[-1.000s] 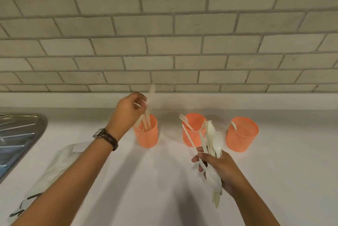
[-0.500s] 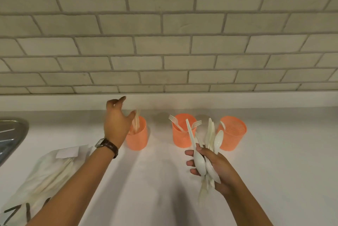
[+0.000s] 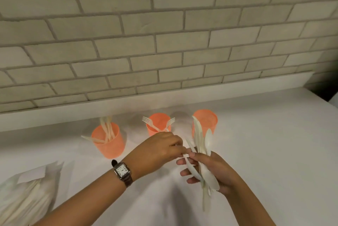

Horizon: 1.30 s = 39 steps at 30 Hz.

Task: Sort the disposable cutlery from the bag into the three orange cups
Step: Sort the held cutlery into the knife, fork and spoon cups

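Three orange cups stand in a row near the wall. The left cup (image 3: 109,145) holds several white knives. Two white forks lean out of the middle cup (image 3: 157,125). The right cup (image 3: 207,121) is partly hidden behind a bundle of white cutlery (image 3: 201,141). My right hand (image 3: 212,169) grips that bundle, spoons and other pieces fanned upward. My left hand (image 3: 161,150), with a wristwatch, reaches across and pinches one piece of the bundle just above my right thumb.
A clear plastic bag (image 3: 27,194) with more white cutlery lies at the lower left on the white counter (image 3: 265,143). A pale brick wall (image 3: 164,42) rises right behind the cups. A dark gap shows at the counter's far right end.
My left hand left the left cup, where it dropped a knife, and moved right to the bundle in my right hand. The view shifted left and closer.
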Available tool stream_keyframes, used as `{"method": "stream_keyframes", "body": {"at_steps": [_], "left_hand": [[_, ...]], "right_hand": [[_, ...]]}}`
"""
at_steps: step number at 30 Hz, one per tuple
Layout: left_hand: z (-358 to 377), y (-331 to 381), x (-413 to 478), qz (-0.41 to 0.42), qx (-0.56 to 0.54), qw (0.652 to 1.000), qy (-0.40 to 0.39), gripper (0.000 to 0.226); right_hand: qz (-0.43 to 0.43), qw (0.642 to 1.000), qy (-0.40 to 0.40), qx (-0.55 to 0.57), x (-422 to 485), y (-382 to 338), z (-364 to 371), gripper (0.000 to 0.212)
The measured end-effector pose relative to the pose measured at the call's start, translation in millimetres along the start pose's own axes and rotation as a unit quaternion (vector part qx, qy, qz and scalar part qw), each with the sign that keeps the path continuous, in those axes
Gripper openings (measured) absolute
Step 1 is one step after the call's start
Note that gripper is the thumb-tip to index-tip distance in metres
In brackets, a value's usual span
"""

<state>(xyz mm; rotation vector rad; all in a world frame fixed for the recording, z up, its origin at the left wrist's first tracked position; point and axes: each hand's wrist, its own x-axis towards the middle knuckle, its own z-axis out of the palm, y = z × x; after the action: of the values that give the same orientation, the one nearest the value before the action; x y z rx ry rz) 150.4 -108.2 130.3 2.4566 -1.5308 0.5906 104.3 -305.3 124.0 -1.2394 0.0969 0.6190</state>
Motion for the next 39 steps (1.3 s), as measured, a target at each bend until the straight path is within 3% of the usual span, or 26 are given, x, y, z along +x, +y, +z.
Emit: {"method": "stream_keyframes", "body": {"at_steps": [2, 4, 6, 8, 10, 13, 15, 17, 19, 21, 23, 24, 26, 29, 30, 32, 35, 39], "left_hand": [[1.7, -5.0, 12.9, -0.009, -0.016, 1.0, 0.022, 0.017], [2.2, -8.4, 26.9, -0.139, -0.12, 0.979, 0.083, 0.018], [6.3, -12.8, 46.2, -0.322, -0.27, 0.891, 0.17, 0.003], [15.2, -18.4, 73.4, -0.434, -0.343, 0.8, 0.233, 0.015], [27.0, -24.7, 100.5, -0.479, -0.372, 0.754, 0.252, 0.012], [50.2, -29.8, 133.2, -0.519, -0.38, 0.722, 0.256, 0.005], [72.8, -31.4, 144.3, -0.554, -0.37, 0.706, 0.239, 0.011], [91.6, -32.2, 149.3, -0.586, -0.322, 0.717, 0.197, 0.018], [103.3, -33.7, 148.3, -0.598, -0.256, 0.749, 0.126, 0.027], [106.4, -33.1, 145.5, -0.593, -0.162, 0.788, 0.031, 0.057], [96.4, -26.6, 143.6, -0.569, -0.122, 0.813, 0.033, 0.086], [87.3, -19.9, 142.8, -0.525, -0.129, 0.838, 0.073, 0.087], [69.2, -1.1, 140.9, -0.364, -0.148, 0.911, 0.128, 0.066], [54.5, 26.5, 135.1, -0.096, -0.099, 0.988, 0.069, 0.04], [55.4, 33.1, 131.6, -0.049, -0.09, 0.994, 0.033, 0.042], [60.1, 40.5, 125.4, -0.045, -0.09, 0.995, -0.021, 0.05], [59.2, 41.7, 120.5, -0.106, -0.142, 0.984, -0.024, 0.049], [65.3, 41.2, 116.3, -0.013, -0.057, 0.998, -0.035, 0.049]], "right_hand": [[-0.007, 0.998, 0.048, 0.027, -2.0, -0.3, -13.9, 0.031], [-0.032, 0.991, 0.12, 0.04, -3.5, 0.1, -32.5, 0.035], [-0.058, 0.983, 0.175, 0.027, -8.1, -2.0, -51.0, 0.038], [-0.073, 0.976, 0.202, 0.027, -13.4, -5.2, -65.6, 0.041], [-0.078, 0.976, 0.198, 0.047, -17.1, -8.2, -76.3, 0.047], [-0.084, 0.979, 0.17, 0.082, -19.3, -10.0, -87.7, 0.046], [-0.09, 0.98, 0.147, 0.101, -21.2, -11.0, -94.3, 0.044], [-0.089, 0.982, 0.13, 0.102, -22.9, -12.5, -101.6, 0.043], [-0.084, 0.985, 0.117, 0.092, -24.2, -14.8, -107.2, 0.042], [-0.076, 0.987, 0.117, 0.08, -23.6, -17.1, -111.2, 0.042], [-0.06, 0.988, 0.126, 0.07, -21.7, -19.5, -113.6, 0.041], [-0.05, 0.989, 0.126, 0.064, -20.7, -20.5, -114.2, 0.04], [-0.033, 0.991, 0.114, 0.055, -19.1, -22.3, -115.0, 0.034], [-0.022, 0.996, 0.081, 0.027, -18.7, -24.9, -115.2, 0.026], [-0.022, 0.997, 0.073, 0.015, -18.6, -25.6, -114.3, 0.024], [-0.02, 0.997, 0.07, 0.002, -18.2, -25.2, -112.6, 0.026], [-0.015, 0.997, 0.07, 0.005, -16.3, -23.4, -112.1, 0.036], [-0.003, 0.997, 0.071, 0.021, -16.2, -27.2, -117.6, 0.045]]}}
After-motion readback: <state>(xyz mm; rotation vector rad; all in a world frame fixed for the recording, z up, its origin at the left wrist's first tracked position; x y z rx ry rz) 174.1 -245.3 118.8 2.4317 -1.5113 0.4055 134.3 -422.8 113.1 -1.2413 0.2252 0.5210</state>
